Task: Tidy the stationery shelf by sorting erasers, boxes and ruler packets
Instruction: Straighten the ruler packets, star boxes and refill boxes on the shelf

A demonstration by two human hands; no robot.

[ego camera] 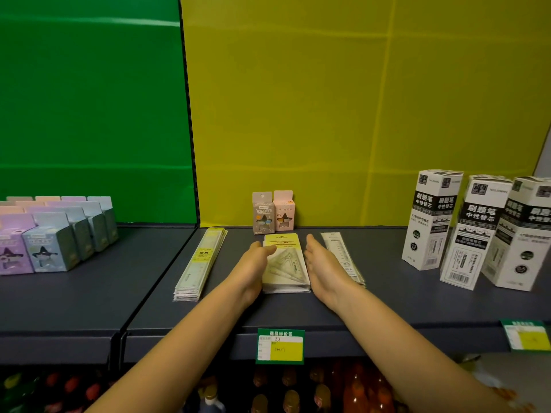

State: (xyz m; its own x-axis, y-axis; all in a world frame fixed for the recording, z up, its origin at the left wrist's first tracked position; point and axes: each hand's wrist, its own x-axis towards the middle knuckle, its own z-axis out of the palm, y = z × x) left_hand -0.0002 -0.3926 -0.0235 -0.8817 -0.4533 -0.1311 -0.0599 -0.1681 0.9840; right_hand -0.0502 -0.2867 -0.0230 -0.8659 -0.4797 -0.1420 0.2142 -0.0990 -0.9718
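A stack of ruler-set packets [284, 263] with yellow headers and clear triangles lies flat in the middle of the grey shelf [119, 281]. My left hand [253, 265] lies along its left side, thumb over the top packet. My right hand [323, 263] presses flat against its right side, fingers straight. A stack of long ruler packets [199, 263] lies to the left, another [343, 254] to the right, partly hidden by my right hand. Two small eraser boxes [272, 212] stand at the back wall.
Several pastel eraser boxes [56, 234] stand in rows on the left shelf section. Three tall white-and-black refill boxes [474, 231] stand at the right, two leaning. Price tags [280, 346] hang on the shelf's front edge. Bottles show on the shelf below.
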